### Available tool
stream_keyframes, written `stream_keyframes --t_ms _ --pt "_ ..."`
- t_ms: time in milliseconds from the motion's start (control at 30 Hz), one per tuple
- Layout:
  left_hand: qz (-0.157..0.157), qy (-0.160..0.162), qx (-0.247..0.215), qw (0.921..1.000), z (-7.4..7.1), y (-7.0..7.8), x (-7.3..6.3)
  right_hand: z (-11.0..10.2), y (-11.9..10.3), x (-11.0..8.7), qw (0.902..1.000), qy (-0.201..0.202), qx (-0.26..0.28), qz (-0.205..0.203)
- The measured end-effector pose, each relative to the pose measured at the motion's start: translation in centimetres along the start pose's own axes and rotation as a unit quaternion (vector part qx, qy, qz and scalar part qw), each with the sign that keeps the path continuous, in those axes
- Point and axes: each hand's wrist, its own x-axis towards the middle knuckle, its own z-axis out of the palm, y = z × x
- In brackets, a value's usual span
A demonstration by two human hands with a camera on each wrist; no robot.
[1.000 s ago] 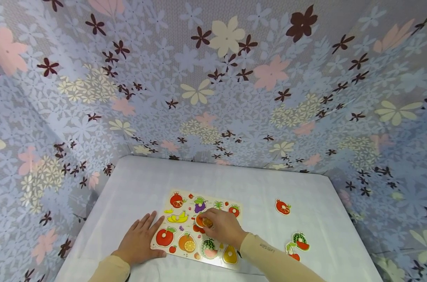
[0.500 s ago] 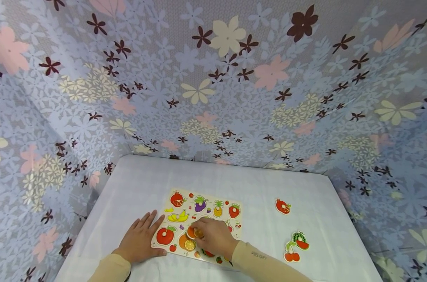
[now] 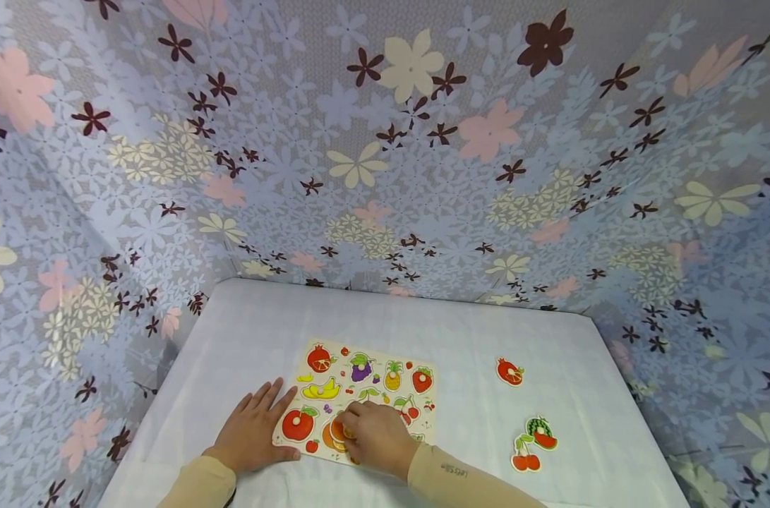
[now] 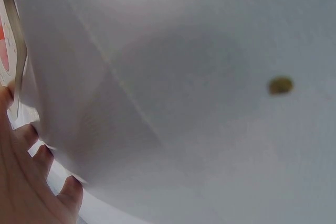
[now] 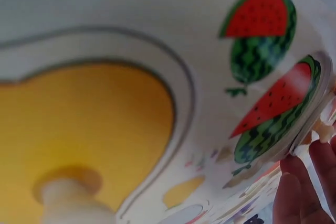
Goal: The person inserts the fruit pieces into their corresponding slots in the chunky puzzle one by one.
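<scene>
Partly beneath the right hand (image 3: 380, 439) is the orange piece (image 3: 338, 428) it pinches.

Through the right wrist camera I see a blurred yellow fruit piece (image 5: 121, 114) filling the left, its pale knob (image 5: 68, 203) standing up. Beside it on the white board (image 5: 212, 103) are a small watermelon picture (image 5: 262, 30) and a larger watermelon picture (image 5: 278, 111). My right hand (image 5: 296, 192) shows fingers at lower right, their contact unclear.
</scene>
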Motion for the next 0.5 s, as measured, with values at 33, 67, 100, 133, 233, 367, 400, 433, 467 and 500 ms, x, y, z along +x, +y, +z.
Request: stream_keyframes --t_ms 33,67,100,133,233,367,400,433,467,500 --pt "0.0 -0.002 0.001 1.0 0.0 0.0 0.0 0.0 0.1 0.0 1.0 -0.003 0.006 0.0" --pt "0.0 -0.001 0.0 1.0 -0.1 0.0 0.0 -0.1 0.2 0.0 0.9999 -0.008 0.013 0.0" --pt "0.0 -0.002 0.0 1.0 -0.1 0.1 0.0 -0.1 0.4 -0.1 0.9996 -0.015 0.023 0.002" --pt "0.0 -0.002 0.002 1.0 -0.1 0.1 0.0 -0.2 0.5 -0.1 0.9992 -0.022 0.034 0.006" --pt "0.0 -0.003 0.004 1.0 -0.3 0.2 -0.1 -0.6 1.0 -0.1 0.9971 -0.04 0.062 0.015" --pt "-0.001 0.0 -0.002 1.0 -0.5 0.3 -0.2 -0.8 1.3 -0.3 0.996 -0.039 0.08 0.009" --pt "-0.001 0.0 -0.004 1.0 -0.5 0.3 -0.2 -0.8 1.4 -0.3 0.996 -0.036 0.081 0.006" --pt "-0.001 0.0 -0.005 1.0 -0.5 0.3 -0.2 -0.8 1.4 -0.3 0.9961 -0.034 0.081 0.005" --pt "-0.001 0.0 -0.004 1.0 -0.5 0.3 -0.2 -0.8 1.4 -0.4 0.996 -0.033 0.083 0.005" --pt "-0.001 -0.001 -0.002 1.0 -0.4 0.3 -0.2 -0.8 1.3 -0.4 0.9959 -0.032 0.084 0.006"
